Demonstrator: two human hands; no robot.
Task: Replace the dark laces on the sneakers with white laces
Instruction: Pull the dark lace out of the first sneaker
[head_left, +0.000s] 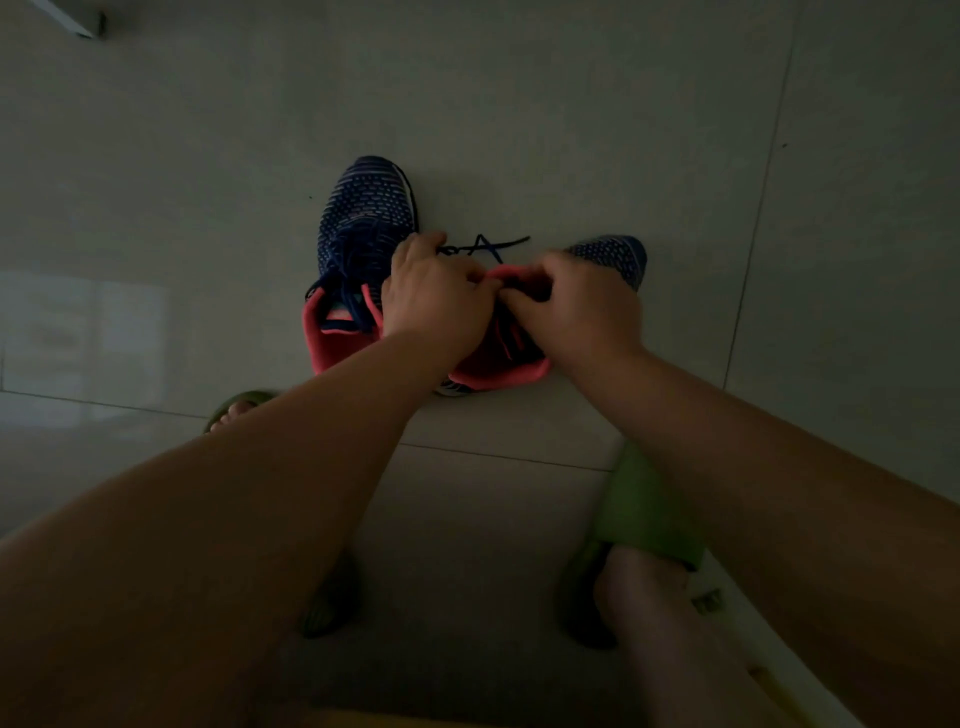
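Beside the laced left sneaker (363, 244), both hands work the right sneaker (613, 254): left hand (431, 296) pinches its dark lace (488, 247), right hand (582, 301) curls on the tongue, probably steadying it for unlacing.

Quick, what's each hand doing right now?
Left hand: fingers curled, gripping the dark lace at the right sneaker.
Right hand: fingers curled at that sneaker's pink collar; what it pinches is hidden.

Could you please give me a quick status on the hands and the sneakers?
Left hand and right hand both gripping the right-side navy knit sneaker. Dark lace partly pulled loose. Other sneaker still laced. No white laces visible.
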